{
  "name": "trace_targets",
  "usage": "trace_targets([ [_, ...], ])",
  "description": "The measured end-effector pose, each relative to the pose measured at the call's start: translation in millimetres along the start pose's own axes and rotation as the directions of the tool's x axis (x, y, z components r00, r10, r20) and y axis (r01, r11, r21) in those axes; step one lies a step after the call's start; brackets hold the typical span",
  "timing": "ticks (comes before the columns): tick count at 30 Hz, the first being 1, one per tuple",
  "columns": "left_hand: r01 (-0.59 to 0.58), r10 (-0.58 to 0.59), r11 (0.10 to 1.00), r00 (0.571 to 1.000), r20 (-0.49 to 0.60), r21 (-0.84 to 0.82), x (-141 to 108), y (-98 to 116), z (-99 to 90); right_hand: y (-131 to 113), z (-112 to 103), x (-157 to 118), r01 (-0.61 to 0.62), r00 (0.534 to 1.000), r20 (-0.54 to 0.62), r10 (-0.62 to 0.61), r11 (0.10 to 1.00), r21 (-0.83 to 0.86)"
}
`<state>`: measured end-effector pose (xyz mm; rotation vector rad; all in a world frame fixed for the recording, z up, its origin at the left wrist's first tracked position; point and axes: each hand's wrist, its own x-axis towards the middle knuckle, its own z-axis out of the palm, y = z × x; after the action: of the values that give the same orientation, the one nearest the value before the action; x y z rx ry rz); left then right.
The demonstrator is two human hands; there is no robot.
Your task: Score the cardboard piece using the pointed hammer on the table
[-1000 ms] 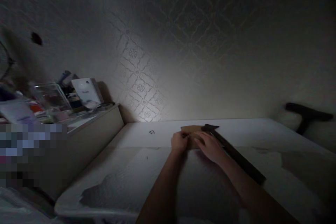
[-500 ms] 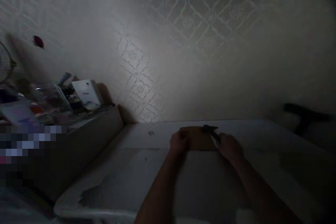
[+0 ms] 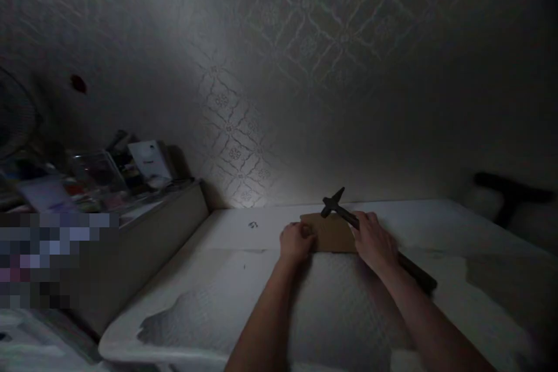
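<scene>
A dark hammer point(image 3: 349, 216) is gripped around its handle by my right hand point(image 3: 374, 244). Its head is raised above a brown cardboard piece point(image 3: 333, 235), and the handle end sticks out below my right wrist. On the left edge of the cardboard rests my left hand point(image 3: 296, 241), its fingers curled and pressed together; whether something small is between the fingertips cannot be made out. The cardboard lies flat on the white table, near the wall.
Small dark items point(image 3: 253, 225) lie on the white table point(image 3: 235, 232) left of my hands. A raised side cabinet point(image 3: 161, 232) at left carries a white box point(image 3: 150, 160) and clutter. A blurred dark T-shaped object point(image 3: 510, 192) stands at right.
The hammer head has risen from the cardboard and turned, so more of its handle shows. My left hand stays at the cardboard's left edge. The view has shifted slightly.
</scene>
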<state>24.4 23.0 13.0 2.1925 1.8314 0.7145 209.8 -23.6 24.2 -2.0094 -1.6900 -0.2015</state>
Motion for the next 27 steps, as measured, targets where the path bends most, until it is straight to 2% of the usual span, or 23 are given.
trace_targets([
  [5, -0.019, 0.022, 0.999, 0.997, -0.074, 0.044, 0, 4, 6.4, -9, 1, -4, 0.045, 0.999, 0.006, -0.045, 0.998, 0.053],
  [20, -0.044, 0.048, 0.997, 0.997, -0.064, 0.068, 2, 10, 3.0, -6, 2, -4, 0.059, 0.998, 0.012, -0.06, 0.997, 0.052],
  [27, -0.018, 0.022, 0.996, 0.999, -0.042, 0.092, 3, 8, 5.0, -5, 3, -4, 0.135, 0.99, 0.032, -0.138, 0.988, 0.079],
])
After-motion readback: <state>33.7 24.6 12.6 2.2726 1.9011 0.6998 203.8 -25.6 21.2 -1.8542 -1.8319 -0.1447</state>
